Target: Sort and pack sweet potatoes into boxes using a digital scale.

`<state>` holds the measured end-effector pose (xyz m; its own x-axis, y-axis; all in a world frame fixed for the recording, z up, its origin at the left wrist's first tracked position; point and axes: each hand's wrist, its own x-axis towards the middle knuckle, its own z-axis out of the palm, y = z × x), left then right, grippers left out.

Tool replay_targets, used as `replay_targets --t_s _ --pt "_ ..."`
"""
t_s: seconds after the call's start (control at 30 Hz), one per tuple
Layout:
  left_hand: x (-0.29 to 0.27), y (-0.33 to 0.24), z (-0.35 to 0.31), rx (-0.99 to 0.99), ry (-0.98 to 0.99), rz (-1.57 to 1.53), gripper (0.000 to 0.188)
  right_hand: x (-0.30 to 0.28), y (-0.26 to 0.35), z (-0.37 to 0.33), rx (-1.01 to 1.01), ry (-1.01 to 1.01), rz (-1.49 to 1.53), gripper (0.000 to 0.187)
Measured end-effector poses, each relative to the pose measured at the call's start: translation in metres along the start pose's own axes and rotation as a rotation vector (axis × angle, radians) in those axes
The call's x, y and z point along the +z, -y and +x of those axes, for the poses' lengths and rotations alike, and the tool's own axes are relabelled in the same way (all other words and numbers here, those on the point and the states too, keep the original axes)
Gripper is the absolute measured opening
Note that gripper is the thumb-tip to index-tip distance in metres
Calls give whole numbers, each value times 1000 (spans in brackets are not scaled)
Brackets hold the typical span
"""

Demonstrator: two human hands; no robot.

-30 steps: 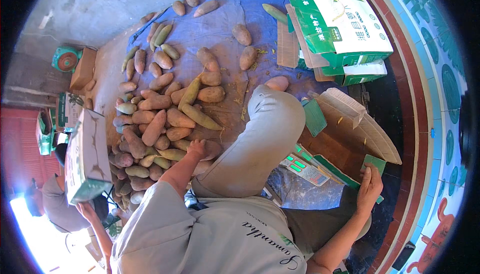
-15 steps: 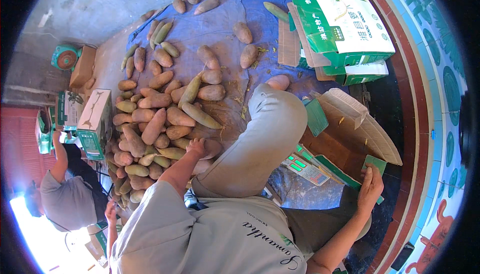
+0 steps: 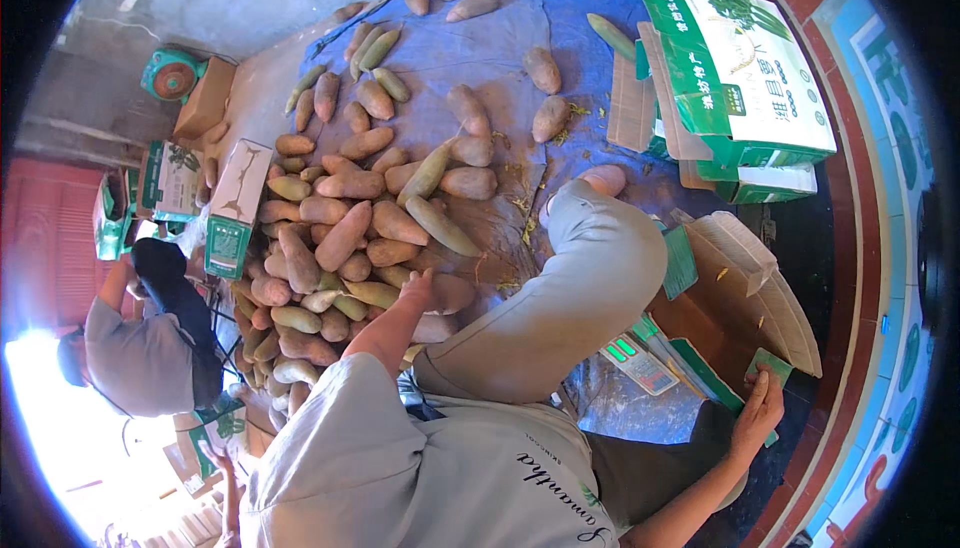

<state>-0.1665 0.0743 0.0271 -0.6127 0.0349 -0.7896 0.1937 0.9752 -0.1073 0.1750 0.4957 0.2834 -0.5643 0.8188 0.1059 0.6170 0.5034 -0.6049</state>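
Note:
My left hand (image 3: 414,290) rests on the near end of a soil-coated radish (image 3: 452,294), its fingers bent around it and partly hidden. That radish lies at the right edge of a heap of brown and green radishes (image 3: 340,233), close to my bent knee. On my other side, my right hand (image 3: 760,410) pinches the green flap (image 3: 772,364) of an open cardboard carton (image 3: 700,316). The carton's brown inside faces up, with a few small yellow bits on its far flap. A scale with a lit green display (image 3: 640,366) sits between the carton and my leg.
A blue tarp (image 3: 500,33) under the heap holds several scattered radishes. White-and-green cartons (image 3: 740,78) stand at the far right. Another carton (image 3: 238,198) borders the heap at left. A co-worker (image 3: 150,348) sits beyond it; another person's hand (image 3: 217,456) shows at lower left.
The whole view has shifted, so the scene sits farther right. My hands stay on the radish and the flap. The other person's hand at lower left has opened out.

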Motion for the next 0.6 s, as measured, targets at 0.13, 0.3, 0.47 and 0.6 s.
replay_targets --t_s 0.13,0.3,0.47,0.6 --pt "-8 -5 -11 39 -19 59 100 3 -2 5 -21 26 -53 30" --pt "-4 -7 -5 -24 18 47 103 6 -3 6 -14 9 -67 30" --pt "-19 -37 -21 -65 -93 -84 103 1 -4 3 -7 14 -66 34" --pt "-21 -42 -10 -52 -74 -82 105 4 -2 5 -11 21 -66 29"
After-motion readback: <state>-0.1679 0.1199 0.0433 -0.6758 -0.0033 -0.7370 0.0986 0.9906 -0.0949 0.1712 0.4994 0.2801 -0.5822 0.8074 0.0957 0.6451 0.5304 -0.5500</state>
